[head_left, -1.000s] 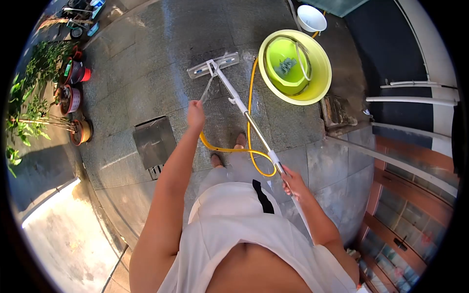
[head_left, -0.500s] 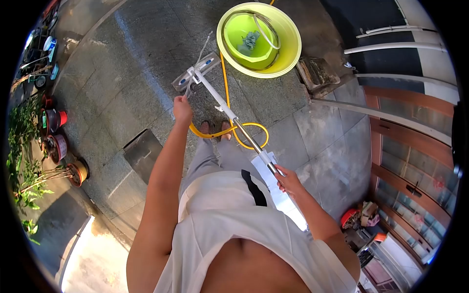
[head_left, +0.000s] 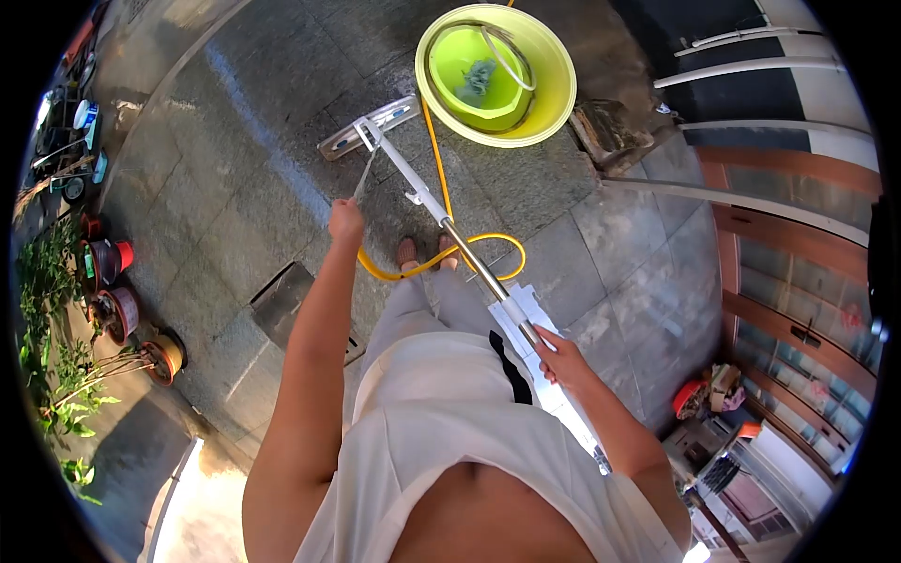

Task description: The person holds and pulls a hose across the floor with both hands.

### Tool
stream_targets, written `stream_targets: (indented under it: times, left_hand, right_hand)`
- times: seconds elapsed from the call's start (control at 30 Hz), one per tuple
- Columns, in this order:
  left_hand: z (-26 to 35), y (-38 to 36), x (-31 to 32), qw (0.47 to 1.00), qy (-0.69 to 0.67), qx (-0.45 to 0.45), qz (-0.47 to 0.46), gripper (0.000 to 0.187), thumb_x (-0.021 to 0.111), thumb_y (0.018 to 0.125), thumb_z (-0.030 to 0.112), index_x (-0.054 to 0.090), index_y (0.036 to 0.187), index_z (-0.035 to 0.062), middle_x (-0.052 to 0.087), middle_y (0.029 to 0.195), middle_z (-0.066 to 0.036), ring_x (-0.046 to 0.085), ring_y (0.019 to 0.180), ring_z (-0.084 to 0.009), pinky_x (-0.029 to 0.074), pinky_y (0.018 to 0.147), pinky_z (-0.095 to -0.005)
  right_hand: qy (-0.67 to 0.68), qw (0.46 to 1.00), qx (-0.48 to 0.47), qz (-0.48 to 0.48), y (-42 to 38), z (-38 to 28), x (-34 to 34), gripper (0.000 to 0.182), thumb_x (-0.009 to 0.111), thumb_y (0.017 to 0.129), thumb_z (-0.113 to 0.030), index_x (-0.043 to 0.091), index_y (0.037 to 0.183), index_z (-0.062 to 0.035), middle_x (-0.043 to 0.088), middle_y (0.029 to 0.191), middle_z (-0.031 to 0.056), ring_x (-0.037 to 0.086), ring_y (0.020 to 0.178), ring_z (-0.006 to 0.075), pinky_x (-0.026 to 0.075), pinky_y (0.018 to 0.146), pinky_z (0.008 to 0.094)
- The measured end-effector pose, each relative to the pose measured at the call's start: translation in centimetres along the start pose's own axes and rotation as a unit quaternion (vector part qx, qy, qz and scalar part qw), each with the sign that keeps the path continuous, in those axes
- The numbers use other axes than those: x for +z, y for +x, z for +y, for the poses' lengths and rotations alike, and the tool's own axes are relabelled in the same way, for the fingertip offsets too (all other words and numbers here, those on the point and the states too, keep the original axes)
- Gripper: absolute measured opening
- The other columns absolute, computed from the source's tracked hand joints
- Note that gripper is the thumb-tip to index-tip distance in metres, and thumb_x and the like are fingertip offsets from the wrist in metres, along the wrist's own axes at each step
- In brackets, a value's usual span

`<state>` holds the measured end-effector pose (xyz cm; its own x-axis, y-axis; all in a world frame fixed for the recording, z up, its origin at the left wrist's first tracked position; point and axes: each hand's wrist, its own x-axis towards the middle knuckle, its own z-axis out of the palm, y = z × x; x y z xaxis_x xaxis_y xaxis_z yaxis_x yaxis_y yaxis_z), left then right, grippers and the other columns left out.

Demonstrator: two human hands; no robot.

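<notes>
My right hand grips the metal handle of a flat mop, whose white head rests on the wet stone floor ahead of my feet. My left hand is closed on the end of a yellow hose and a thin jet of water runs from it toward the mop head. The hose loops by my feet and leads up past a yellow-green basin. A smaller green bucket with a grey cloth sits inside that basin.
A metal drain cover lies on the floor to my left. Potted plants line the left edge. A stone block sits right of the basin. White railings and a wood-framed glass door stand on the right.
The view shifted slightly. My left hand with the hose stayed near the mop head, which now sits a little further up and left; the water jet points at it.
</notes>
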<state>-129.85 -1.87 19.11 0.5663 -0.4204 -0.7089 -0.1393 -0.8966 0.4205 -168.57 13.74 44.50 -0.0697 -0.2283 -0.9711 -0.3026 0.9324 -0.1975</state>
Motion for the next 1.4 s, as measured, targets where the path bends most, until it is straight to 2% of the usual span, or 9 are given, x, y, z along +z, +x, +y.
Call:
stream_targets:
  times: [0.07, 0.17, 0.23, 0.33, 0.47, 0.6, 0.83, 1.1, 1.4]
  left_hand:
    - [-0.9, 1.7, 1.5, 0.999, 0.033, 0.027, 0.017, 0.032, 0.054, 0.091, 0.036, 0.059, 0.100, 0.0066, 0.066, 0.096, -0.019, 0.063, 0.092, -0.0369, 0.047, 0.082, -0.0448]
    - [-3.2, 4.8, 5.0, 0.969, 0.122, 0.208, 0.051, 0.034, 0.055, 0.092, 0.036, 0.059, 0.108, 0.0067, 0.067, 0.086, -0.016, 0.067, 0.069, -0.0310, 0.052, 0.060, -0.0410]
    - [0.3, 0.3, 5.1, 0.986, 0.088, 0.144, -0.003, 0.032, 0.052, 0.091, 0.035, 0.057, 0.106, 0.0067, 0.065, 0.101, -0.022, 0.062, 0.098, -0.0392, 0.047, 0.084, -0.0467]
    - [1.9, -1.3, 8.3, 0.988, 0.100, 0.098, -0.070, 0.033, 0.049, 0.093, 0.035, 0.056, 0.109, 0.0071, 0.065, 0.103, -0.022, 0.061, 0.101, -0.0398, 0.047, 0.085, -0.0470]
    - [3.7, -4.6, 11.2, 0.978, 0.131, 0.144, -0.074, 0.031, 0.048, 0.093, 0.035, 0.055, 0.109, 0.0086, 0.064, 0.105, -0.022, 0.060, 0.101, -0.0403, 0.047, 0.084, -0.0475]
    - [5.4, -6.8, 11.3, 0.975, 0.142, 0.149, -0.080, 0.031, 0.048, 0.094, 0.035, 0.055, 0.109, 0.0096, 0.065, 0.106, -0.021, 0.061, 0.101, -0.0403, 0.047, 0.085, -0.0476]
    - [6.3, -5.3, 11.1, 0.980, 0.132, 0.150, -0.014, 0.033, 0.049, 0.093, 0.036, 0.056, 0.109, 0.0086, 0.065, 0.104, -0.021, 0.061, 0.101, -0.0400, 0.046, 0.085, -0.0470]
    - [8.4, -5.1, 5.1, 0.987, 0.054, 0.134, 0.063, 0.031, 0.051, 0.092, 0.032, 0.057, 0.105, 0.0053, 0.065, 0.102, -0.021, 0.060, 0.099, -0.0410, 0.046, 0.085, -0.0457]
    - [5.3, 2.8, -2.5, 0.989, -0.068, 0.025, 0.131, 0.035, 0.051, 0.092, 0.031, 0.057, 0.106, -0.0017, 0.063, 0.105, -0.023, 0.060, 0.103, -0.0388, 0.046, 0.087, -0.0463]
  right_hand:
    - [0.020, 0.999, 0.046, 0.020, -4.1, 1.2, 0.0, 0.046, 0.055, 0.095, -0.021, 0.045, 0.140, -0.0228, 0.048, 0.059, -0.0019, 0.041, 0.045, 0.0056, 0.034, 0.040, 0.0224]
    - [0.111, 0.993, 0.043, 0.021, -8.5, 5.1, -0.4, 0.044, 0.056, 0.095, -0.014, 0.047, 0.138, -0.0166, 0.050, 0.070, -0.0021, 0.045, 0.052, 0.0069, 0.036, 0.045, 0.0226]
    - [0.140, 0.987, 0.069, 0.043, -10.4, 7.3, -0.9, 0.044, 0.057, 0.094, -0.011, 0.049, 0.137, -0.0150, 0.054, 0.081, -0.0034, 0.048, 0.062, 0.0057, 0.041, 0.055, 0.0221]
    - [0.142, 0.985, 0.079, 0.056, -12.4, 9.4, -2.3, 0.045, 0.055, 0.093, -0.011, 0.048, 0.138, -0.0150, 0.057, 0.083, -0.0013, 0.049, 0.063, 0.0060, 0.042, 0.056, 0.0229]
    - [0.087, 0.986, 0.117, 0.085, -10.6, 9.9, -8.0, 0.045, 0.052, 0.096, -0.018, 0.044, 0.140, -0.0177, 0.048, 0.065, 0.0020, 0.046, 0.048, 0.0091, 0.036, 0.039, 0.0260]
    - [-0.085, 0.989, 0.089, 0.079, -8.6, 4.9, -13.8, 0.047, 0.052, 0.096, -0.022, 0.042, 0.142, -0.0235, 0.047, 0.060, -0.0006, 0.043, 0.047, 0.0078, 0.040, 0.042, 0.0249]
    - [-0.097, 0.995, 0.028, 0.007, -3.5, 3.1, -17.1, 0.048, 0.049, 0.097, -0.021, 0.038, 0.143, -0.0311, 0.048, 0.064, -0.0006, 0.044, 0.049, 0.0074, 0.041, 0.044, 0.0248]
    - [-0.083, 0.994, -0.023, -0.064, 3.1, 1.9, -13.1, 0.047, 0.050, 0.098, -0.025, 0.039, 0.143, -0.0325, 0.046, 0.062, -0.0001, 0.043, 0.047, 0.0083, 0.039, 0.042, 0.0254]
    - [-0.052, 0.986, -0.106, -0.121, 17.0, -8.7, -2.1, 0.049, 0.051, 0.095, -0.020, 0.040, 0.143, -0.0271, 0.045, 0.057, 0.0023, 0.041, 0.041, 0.0113, 0.034, 0.036, 0.0276]
